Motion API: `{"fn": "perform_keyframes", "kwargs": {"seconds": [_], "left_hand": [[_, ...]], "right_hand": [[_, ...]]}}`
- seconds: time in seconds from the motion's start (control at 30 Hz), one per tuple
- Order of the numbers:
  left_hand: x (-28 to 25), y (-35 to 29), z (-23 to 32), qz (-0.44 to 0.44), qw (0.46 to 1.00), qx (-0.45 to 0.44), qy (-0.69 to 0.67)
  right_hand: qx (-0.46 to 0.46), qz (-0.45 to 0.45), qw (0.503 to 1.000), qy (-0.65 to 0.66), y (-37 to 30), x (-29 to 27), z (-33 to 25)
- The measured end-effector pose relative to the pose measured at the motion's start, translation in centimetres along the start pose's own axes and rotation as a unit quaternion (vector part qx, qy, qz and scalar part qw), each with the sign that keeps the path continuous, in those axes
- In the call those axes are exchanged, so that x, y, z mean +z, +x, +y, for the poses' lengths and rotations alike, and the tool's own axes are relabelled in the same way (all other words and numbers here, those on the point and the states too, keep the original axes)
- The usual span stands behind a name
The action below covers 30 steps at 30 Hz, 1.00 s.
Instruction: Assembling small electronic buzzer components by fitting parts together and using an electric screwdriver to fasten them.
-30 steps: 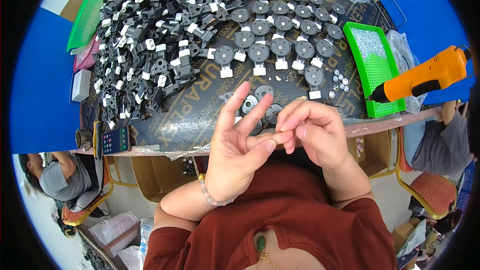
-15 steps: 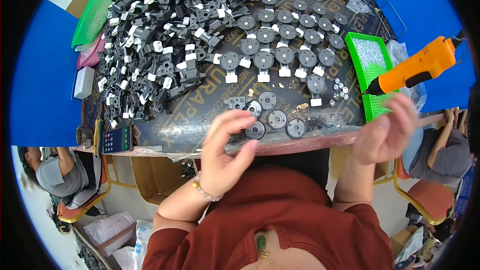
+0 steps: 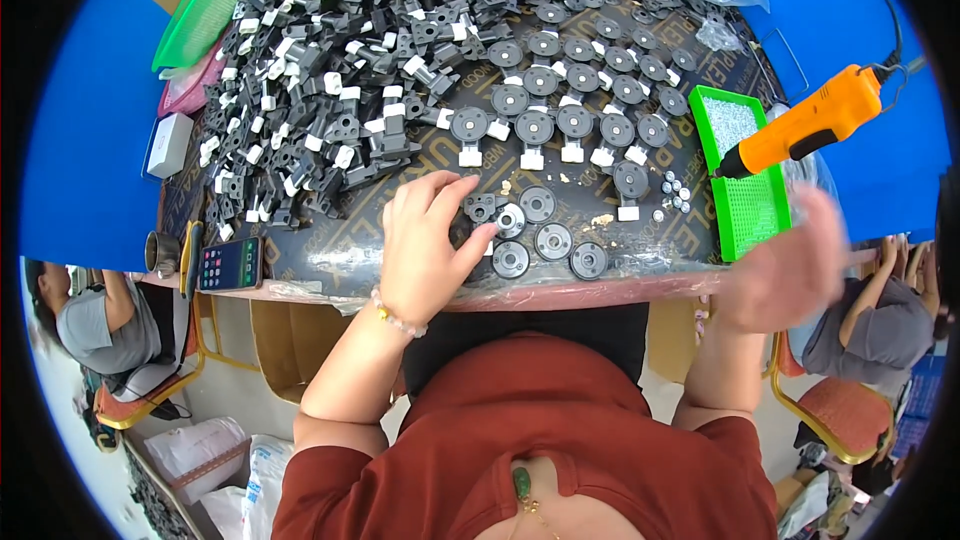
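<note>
My left hand [image 3: 422, 245] rests over the table's near edge, thumb and fingers apart around a small black bracket [image 3: 480, 206]. Nothing shows held in it. Right beside the bracket lies a round part with a metal hub [image 3: 510, 221]. Several black wheels lie close by, among them a black wheel [image 3: 553, 240] with a pale centre. My right hand [image 3: 785, 270] is smeared by motion at the right, below an orange electric screwdriver [image 3: 812, 120] that hangs tip-down over a green tray [image 3: 726, 202]; its fingers cannot be made out.
A large heap of black brackets with white ends [image 3: 330, 70] covers the left and back. Rows of wheel assemblies [image 3: 534, 126] fill the middle. Small metal parts [image 3: 674, 190] lie left of the tray. A phone [image 3: 231, 264] and metal cup [image 3: 160, 252] stand at the near left.
My left hand has moved left and forward, beside the bracket. My right hand has shifted slightly right. The screwdriver hangs a little further left.
</note>
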<state>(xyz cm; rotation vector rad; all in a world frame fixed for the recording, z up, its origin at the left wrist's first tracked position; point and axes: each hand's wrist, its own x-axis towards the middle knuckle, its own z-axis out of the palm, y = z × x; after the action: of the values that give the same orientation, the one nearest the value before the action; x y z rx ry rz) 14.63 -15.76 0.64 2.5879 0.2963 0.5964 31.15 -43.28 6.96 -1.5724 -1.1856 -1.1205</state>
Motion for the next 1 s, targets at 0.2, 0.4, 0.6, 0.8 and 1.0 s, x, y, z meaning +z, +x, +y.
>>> {"fn": "perform_keyframes", "kwargs": {"seconds": [0.2,0.4,0.6,0.8,1.0], "left_hand": [[0.5,0.8,-0.1,-0.015,1.000,-0.008,0.002],[0.4,0.1,-1.6,-0.046,0.997,-0.047,-0.047],[-0.4,-1.4,-2.5,-0.001,0.879,-0.205,-0.430],[-2.1,0.0,-1.1,0.040,0.706,-0.200,-0.679],[-2.4,5.4,0.0,-0.045,0.618,-0.203,-0.758]], "right_hand": [[0.122,-0.361,0.920,0.091,-3.2,8.0,-4.1],[0.090,-0.488,0.864,0.082,-4.5,10.5,-2.2],[0.122,-0.512,0.848,0.058,-2.2,8.8,-2.1],[0.305,-0.379,0.868,-0.094,-1.7,3.8,-0.9],[0.308,-0.388,0.855,-0.153,-6.6,1.5,-0.2]]}}
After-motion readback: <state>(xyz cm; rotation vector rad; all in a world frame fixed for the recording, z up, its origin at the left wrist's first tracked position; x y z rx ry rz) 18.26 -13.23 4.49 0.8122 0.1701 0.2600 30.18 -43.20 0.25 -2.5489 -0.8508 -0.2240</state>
